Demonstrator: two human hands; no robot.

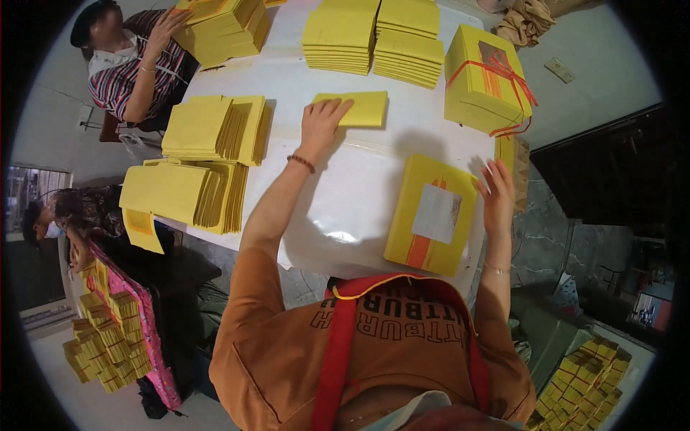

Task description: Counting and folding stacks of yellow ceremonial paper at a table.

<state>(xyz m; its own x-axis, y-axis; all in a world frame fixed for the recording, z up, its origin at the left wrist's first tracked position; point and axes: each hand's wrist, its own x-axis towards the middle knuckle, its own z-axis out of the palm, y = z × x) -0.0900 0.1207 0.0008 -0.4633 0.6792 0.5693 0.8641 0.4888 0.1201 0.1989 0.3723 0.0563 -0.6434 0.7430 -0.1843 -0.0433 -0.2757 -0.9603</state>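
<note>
My left hand [325, 123] reaches across the white table, its fingers curled over the left end of a small yellow paper bundle [370, 109]. The bundle lies near the middle of the table. To the right, my right hand [497, 190] is open, its fingers spread beside the upper right corner of a thick yellow paper stack [404, 215]. That stack bears a silvery patch and an orange band on top. I cannot tell whether the fingertips touch it.
A yellow block [460, 104] tied with red string stands at the far right. Yellow paper piles [338, 36] line the far edge, and fanned bundles [194, 129] sit at the left. Two people [133, 72] are at the left. More yellow bundles [108, 337] lie lower left and right.
</note>
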